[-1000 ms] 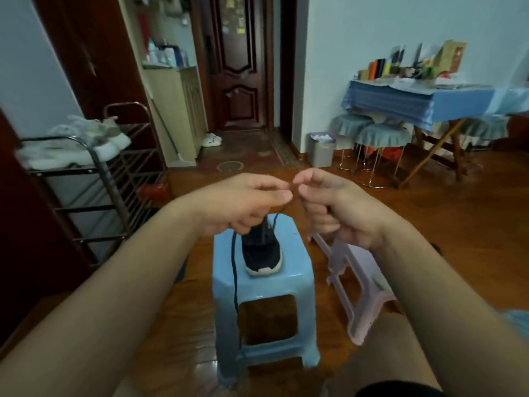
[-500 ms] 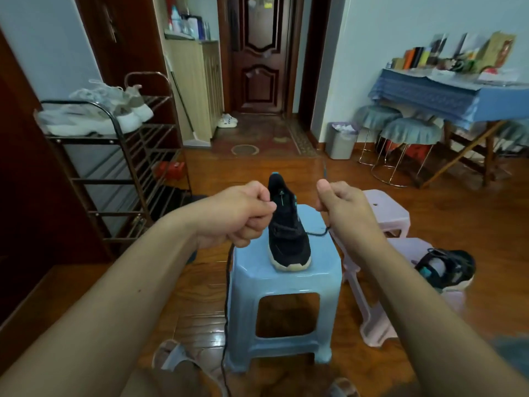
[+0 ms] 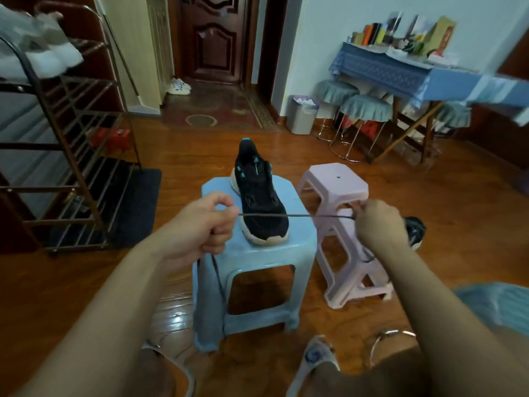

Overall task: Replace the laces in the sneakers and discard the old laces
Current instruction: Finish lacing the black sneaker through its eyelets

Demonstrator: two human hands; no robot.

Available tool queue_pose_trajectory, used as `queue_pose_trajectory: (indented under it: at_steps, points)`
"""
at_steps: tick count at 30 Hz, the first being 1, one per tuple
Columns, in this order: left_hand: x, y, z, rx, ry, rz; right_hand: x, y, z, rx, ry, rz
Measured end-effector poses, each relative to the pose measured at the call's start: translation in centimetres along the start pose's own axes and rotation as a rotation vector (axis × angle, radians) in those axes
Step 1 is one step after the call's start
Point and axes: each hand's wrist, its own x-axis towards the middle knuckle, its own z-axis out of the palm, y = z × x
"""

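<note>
A black sneaker (image 3: pixel 259 196) with a cream sole stands on a light blue plastic stool (image 3: pixel 254 262), toe toward me. A dark lace (image 3: pixel 297 216) runs taut and level in front of the shoe between my two hands. My left hand (image 3: pixel 200 227) pinches one part of it, and a loop of lace hangs below that fist down the stool's side. My right hand (image 3: pixel 378 224) grips the other end to the right. A second black sneaker (image 3: pixel 415 227) lies on the lower pink stool, mostly hidden behind my right hand.
Two pink stools (image 3: pixel 337 181) stand right of the blue one. A metal shoe rack (image 3: pixel 65 133) with white shoes fills the left. A grey waste bin (image 3: pixel 302 114) stands by the far wall, next to round stools and a blue-clothed table (image 3: pixel 400 73). My slippered feet are below.
My hands have dropped lower and spread apart, stretching the lace straight across in front of the shoe. The camera has tilted down, showing more of the floor and my feet.
</note>
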Motion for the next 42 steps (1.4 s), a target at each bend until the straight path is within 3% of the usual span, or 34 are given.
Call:
queue_pose_trajectory:
  at_steps: [1,3,5,7,10,12,13,16,18,21,23,24,27,31,35,39,42]
  points:
    - [-0.1,-0.6,-0.7,-0.019,-0.001,0.014,0.4,1.9,0.4,-0.106,0.014,0.083]
    - [-0.2,-1.4,-1.0,0.021,-0.054,0.008,-0.2,2.0,0.4,0.03,0.063,0.074]
    - [0.0,-1.6,0.5,0.052,-0.15,-0.012,-2.3,-1.8,-0.1,0.516,0.023,-0.093]
    - [0.4,-1.8,2.4,0.089,-0.219,-0.011,-5.3,-6.9,-0.2,0.899,-0.231,-0.195]
    - [1.3,-2.8,3.4,0.174,-0.19,-0.02,-7.5,-10.0,3.1,0.887,-0.442,-0.258]
    - [1.7,-3.4,2.7,0.227,-0.149,-0.049,-7.0,-8.8,4.6,0.984,-0.476,-0.137]
    - [1.7,-3.7,2.2,0.247,-0.134,-0.065,-6.2,-7.3,5.2,0.985,-0.418,-0.074]
    - [1.4,-4.4,-0.4,0.3,-0.079,-0.093,-2.2,-0.2,6.9,0.554,-0.096,0.06]
    - [1.1,-4.7,-2.4,0.363,-0.02,-0.08,-0.2,3.6,8.2,0.305,-0.132,0.152]
    - [0.5,-4.4,-4.3,0.514,0.012,-0.057,-0.1,4.2,9.6,0.098,-0.249,0.05]
    - [0.1,-4.0,-3.8,0.584,-0.075,-0.043,-1.2,1.5,9.1,0.225,-0.133,-0.11]
    - [-0.2,-3.8,-3.1,0.62,-0.13,-0.034,-2.0,-0.5,8.4,0.413,-0.091,-0.179]
    - [-0.4,-4.0,-0.4,0.658,-0.203,-0.007,-5.0,-6.8,6.7,0.936,-0.294,-0.287]
    - [-0.2,-5.0,2.0,0.547,-0.085,0.104,-7.8,-10.7,7.2,0.921,-0.416,-0.352]
    - [0.1,-5.4,1.2,0.573,-0.057,0.068,-7.2,-7.7,6.8,0.866,-0.363,-0.252]
    - [-0.2,-5.8,-2.5,1.006,0.159,0.077,-4.2,-2.2,6.4,0.839,-0.185,0.011]
    - [-0.4,-6.6,-5.3,1.248,0.354,-0.011,-3.3,-0.6,6.5,0.839,-0.145,0.095]
